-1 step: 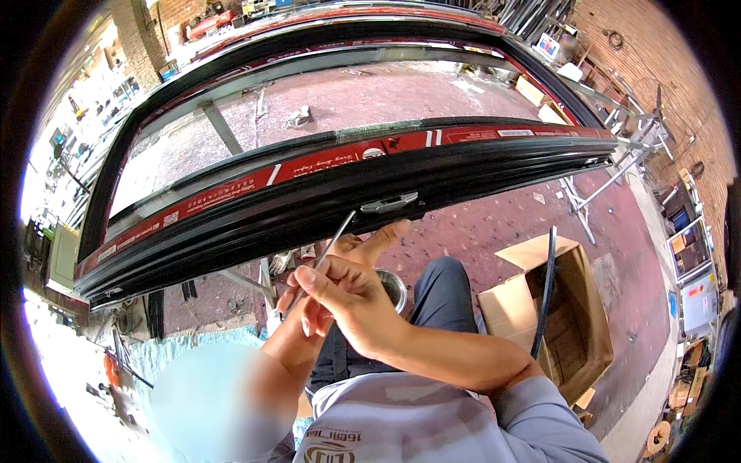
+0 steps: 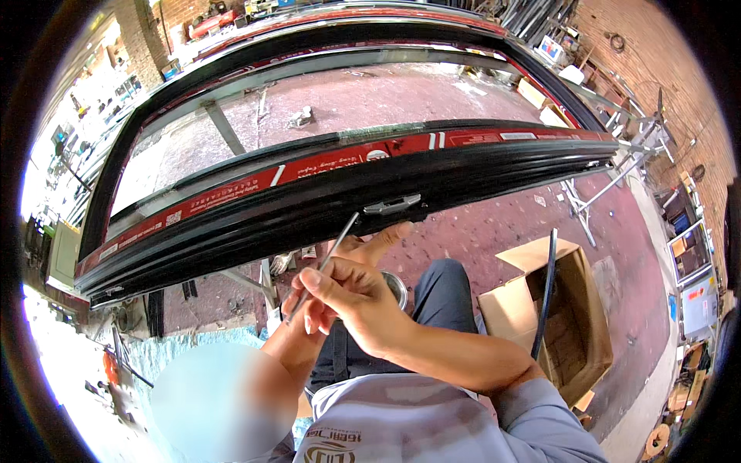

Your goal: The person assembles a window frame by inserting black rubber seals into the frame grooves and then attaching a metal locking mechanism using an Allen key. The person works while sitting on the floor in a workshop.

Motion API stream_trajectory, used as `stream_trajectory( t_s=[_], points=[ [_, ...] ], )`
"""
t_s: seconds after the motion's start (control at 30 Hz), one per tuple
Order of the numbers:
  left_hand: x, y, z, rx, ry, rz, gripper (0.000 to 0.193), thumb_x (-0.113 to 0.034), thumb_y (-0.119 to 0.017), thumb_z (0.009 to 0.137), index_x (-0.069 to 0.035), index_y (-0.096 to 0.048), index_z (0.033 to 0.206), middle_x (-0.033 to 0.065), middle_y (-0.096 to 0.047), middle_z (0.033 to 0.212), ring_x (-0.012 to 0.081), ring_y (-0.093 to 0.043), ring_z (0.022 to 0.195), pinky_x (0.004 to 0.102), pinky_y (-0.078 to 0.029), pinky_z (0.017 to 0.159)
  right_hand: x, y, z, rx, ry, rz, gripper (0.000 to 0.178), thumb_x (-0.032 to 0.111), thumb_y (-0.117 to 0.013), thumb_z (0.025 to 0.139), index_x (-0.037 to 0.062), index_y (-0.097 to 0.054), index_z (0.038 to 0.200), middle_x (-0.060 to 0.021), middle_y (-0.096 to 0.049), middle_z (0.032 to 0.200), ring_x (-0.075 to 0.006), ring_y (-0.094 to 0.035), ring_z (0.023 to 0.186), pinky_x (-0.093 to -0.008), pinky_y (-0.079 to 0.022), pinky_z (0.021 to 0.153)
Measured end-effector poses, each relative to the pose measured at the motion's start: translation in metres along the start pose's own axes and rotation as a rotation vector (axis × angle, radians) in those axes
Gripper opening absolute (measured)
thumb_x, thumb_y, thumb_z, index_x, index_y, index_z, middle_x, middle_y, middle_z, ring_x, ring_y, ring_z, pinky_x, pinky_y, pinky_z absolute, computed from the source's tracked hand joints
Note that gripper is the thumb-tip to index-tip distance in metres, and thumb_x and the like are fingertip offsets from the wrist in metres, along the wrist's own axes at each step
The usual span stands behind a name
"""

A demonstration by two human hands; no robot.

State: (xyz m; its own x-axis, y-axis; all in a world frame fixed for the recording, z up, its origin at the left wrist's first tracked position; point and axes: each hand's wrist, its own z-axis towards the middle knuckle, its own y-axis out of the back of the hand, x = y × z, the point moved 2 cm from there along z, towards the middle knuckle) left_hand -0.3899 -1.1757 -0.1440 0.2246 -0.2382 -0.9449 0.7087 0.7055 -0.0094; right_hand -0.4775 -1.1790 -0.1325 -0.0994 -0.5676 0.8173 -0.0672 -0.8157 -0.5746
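Note:
Pinched between the thumb and fingers of my right hand [image 2: 347, 297] is a thin metal rod [image 2: 343, 238]. It slants up and to the right, its upper tip close to a silver-grey oblong fitting [image 2: 392, 205] set in the black frame profile [image 2: 309, 202]. My left hand [image 2: 377, 245] is partly hidden behind the right one. Its thumb reaches right along the underside of the profile, just below the fitting, but its other fingers are mostly covered. Red printed film [image 2: 316, 171] runs along the top of the profile, the near side of a large rectangular frame.
An open cardboard box [image 2: 575, 339] stands on the floor to my right, with a black strip [image 2: 547, 289] leaning across it. A round container [image 2: 396, 289] sits by my knee. Metal stand legs [image 2: 580, 212] support the frame's right end. A fan [image 2: 658, 112] is farther right.
The rod and my right hand have shifted very slightly to the right. My left hand stays almost where it was.

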Motion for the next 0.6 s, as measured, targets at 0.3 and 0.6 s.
stream_trajectory(
  t_s=[0.3, 0.6],
  points=[
    [0.023, 0.024, 0.000, 0.101, -0.058, -0.230, 0.039, -0.011, -0.084, 0.078, -0.004, -0.068, 0.113, 0.0043, -0.069, 0.104, 0.0175, -0.062, 0.096, 0.0330, -0.051, 0.088, 0.046, 0.014, -0.041, 0.199, -0.037, -0.575, 0.029, 0.014, -0.050, 0.104, -0.0070, -0.058, 0.122, -0.0089, -0.067, 0.089, -0.0130, -0.067, 0.083, -0.0269, -0.054, 0.074],
    [0.035, 0.030, 0.000, 0.108, -0.013, -0.210, 0.042, -0.007, -0.082, 0.075, -0.005, -0.068, 0.115, 0.0042, -0.068, 0.108, 0.0183, -0.061, 0.099, 0.0336, -0.050, 0.088, 0.126, 0.049, -0.045, -0.035, 0.379, -1.530, 0.032, 0.008, -0.047, 0.102, 0.0034, -0.058, 0.131, -0.0082, -0.057, 0.072, -0.0170, -0.056, 0.063, -0.0288, -0.047, 0.062]
  ],
)
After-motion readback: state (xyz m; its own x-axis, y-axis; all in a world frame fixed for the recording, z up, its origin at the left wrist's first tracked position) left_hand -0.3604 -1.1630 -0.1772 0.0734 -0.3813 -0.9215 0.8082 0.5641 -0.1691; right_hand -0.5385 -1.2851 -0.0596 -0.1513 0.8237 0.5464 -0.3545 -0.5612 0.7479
